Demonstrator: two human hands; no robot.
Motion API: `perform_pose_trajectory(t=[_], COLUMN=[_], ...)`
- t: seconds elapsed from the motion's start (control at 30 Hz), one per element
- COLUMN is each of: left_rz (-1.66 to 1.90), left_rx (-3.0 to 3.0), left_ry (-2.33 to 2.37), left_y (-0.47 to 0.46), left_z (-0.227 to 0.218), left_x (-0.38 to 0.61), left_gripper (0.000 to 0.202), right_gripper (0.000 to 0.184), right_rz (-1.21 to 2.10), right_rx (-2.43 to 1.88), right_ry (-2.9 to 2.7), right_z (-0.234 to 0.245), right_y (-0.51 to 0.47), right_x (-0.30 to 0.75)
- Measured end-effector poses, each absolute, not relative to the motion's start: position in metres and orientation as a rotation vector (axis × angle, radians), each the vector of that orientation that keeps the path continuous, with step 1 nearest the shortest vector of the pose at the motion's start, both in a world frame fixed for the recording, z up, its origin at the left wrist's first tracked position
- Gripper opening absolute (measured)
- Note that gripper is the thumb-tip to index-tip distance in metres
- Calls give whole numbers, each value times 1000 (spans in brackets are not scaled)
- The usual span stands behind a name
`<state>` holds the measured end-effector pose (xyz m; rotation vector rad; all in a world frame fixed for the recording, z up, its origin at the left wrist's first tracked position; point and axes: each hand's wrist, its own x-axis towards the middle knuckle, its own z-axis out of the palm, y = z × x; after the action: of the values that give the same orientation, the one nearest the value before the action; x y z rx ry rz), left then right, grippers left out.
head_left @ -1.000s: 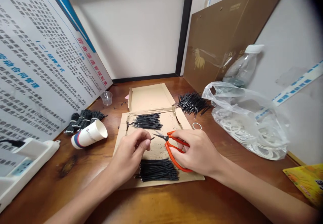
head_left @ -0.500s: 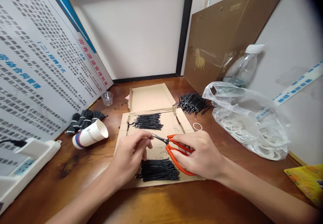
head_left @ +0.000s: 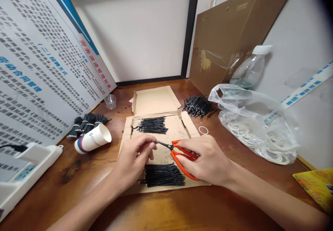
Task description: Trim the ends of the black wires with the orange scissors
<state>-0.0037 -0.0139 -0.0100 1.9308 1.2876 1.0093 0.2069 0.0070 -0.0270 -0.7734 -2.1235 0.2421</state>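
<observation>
Left hand (head_left: 135,158): thumb and forefinger pinched tight. What they nipped was too small to make out, probably one black strand. The pinch was held right at the blade tips of the orange scissors (head_left: 179,154), likely so that the cut fell close to the fingers.

Right hand (head_left: 208,160): fingers closed through the scissors' loops, blades nearly together.

Both hands hovered low over the cardboard tray (head_left: 156,101), which appeared to catch the black specks.

- Under the wrists: near strand pile (head_left: 162,175).
- Beyond the blade tips: far strand pile (head_left: 152,125).
- Beyond the right hand: rubber band (head_left: 203,130), loose strand heap (head_left: 197,106), plastic bag (head_left: 257,127).
- Outboard of the left hand: tipped paper cup (head_left: 92,139), tied bundles (head_left: 85,123).

Nothing lay between pinch and blades.
</observation>
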Motion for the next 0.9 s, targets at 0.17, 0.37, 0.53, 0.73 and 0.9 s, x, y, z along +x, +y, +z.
perform_pose_trajectory(t=[0.17,0.37,0.53,0.73,0.9], left_rz=[1021,1028,1023,1032,1028], left_rx=[1869,1887,1877,1879,1867], left_ry=[1248,1220,1218,1226,1199], left_y=[-14,-13,-13,-14,-13], left_z=[-9,-10,-8,-7,-8], left_x=[-3,-4,-3,-2,-3], left_gripper=[15,16,16,17,18], right_gripper=[19,17,16,18,18], right_rz=[235,216,240,259,251], right_rx=[-752,-754,-779,-806,-810], right_ry=[-2122,-2127,-2115,-2141,-2145], right_z=[-26,-24,-23,-24,-25], right_y=[7,7,6,6,6], right_x=[207,207,208,207,207])
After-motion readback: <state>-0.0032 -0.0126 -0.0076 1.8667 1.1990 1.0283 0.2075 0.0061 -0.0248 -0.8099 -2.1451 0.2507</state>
